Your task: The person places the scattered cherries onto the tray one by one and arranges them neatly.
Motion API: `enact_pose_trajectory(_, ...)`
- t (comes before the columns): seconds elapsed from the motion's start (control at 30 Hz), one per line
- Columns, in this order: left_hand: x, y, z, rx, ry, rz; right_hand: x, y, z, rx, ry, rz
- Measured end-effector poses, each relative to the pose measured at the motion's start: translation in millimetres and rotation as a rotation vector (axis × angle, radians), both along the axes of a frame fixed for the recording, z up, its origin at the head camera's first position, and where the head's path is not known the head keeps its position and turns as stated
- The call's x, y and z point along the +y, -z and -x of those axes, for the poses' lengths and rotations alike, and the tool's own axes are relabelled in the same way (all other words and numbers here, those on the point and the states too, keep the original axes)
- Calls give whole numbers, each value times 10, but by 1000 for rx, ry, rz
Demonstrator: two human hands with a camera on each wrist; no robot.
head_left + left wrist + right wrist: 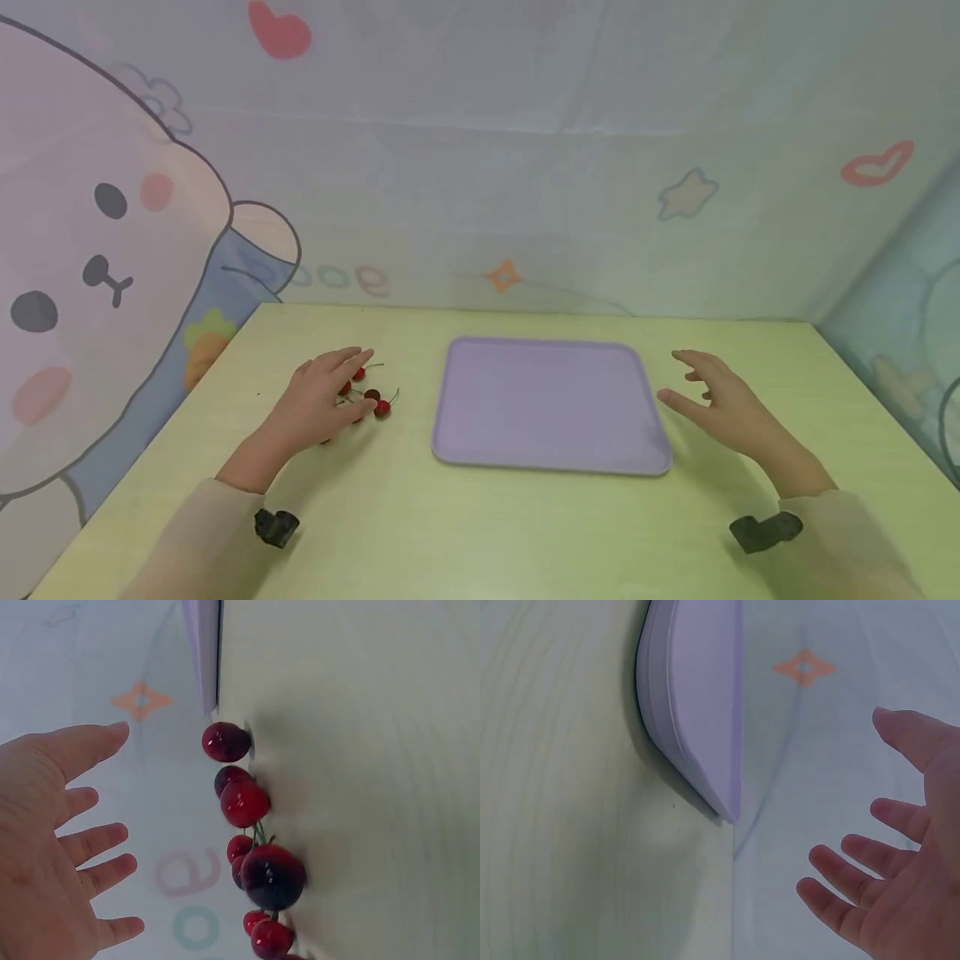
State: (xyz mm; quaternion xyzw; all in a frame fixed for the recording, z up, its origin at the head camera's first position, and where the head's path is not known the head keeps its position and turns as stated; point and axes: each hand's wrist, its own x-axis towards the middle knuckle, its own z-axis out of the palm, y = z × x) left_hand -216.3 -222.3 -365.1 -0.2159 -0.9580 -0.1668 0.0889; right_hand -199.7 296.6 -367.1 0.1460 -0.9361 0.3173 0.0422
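Observation:
Several red cherries (382,408), some with green stems, lie on the table left of a pale purple tray (551,465). In the head view my left hand (318,404) hovers over them and hides part of the group. The left wrist view shows the cherries (274,877) in a loose row, apart from the left hand (56,840), whose fingers are spread and hold nothing. Beyond the tray's right edge, my right hand (731,408) is held in the air with relaxed fingers. Nothing is in the right hand (900,855) in the right wrist view either.
The light yellow-green table (495,533) extends around the tray on all sides. Behind it hangs a printed cloth (525,183) with a cartoon bear at the left. Each sleeve carries a small black device (277,528) at the wrist.

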Motion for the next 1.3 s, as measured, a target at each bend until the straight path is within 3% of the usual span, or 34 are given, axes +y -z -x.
enact_pose_trajectory(0.23,87,137,62,19,39,-8,-45,125,57,-93,12,33)
enact_pose_trajectory(0.43,177,213,84,24,38,56,-28,223,107,-139,23,17)
enact_pose_trajectory(0.6,232,224,80,8,10,102,-28,272,151,-163,14,21)
enact_pose_trajectory(0.87,255,213,99,-58,4,84,-55,345,198,-217,5,27)
enact_pose_trajectory(1.3,211,247,133,-124,43,32,-122,403,225,-221,-13,27)
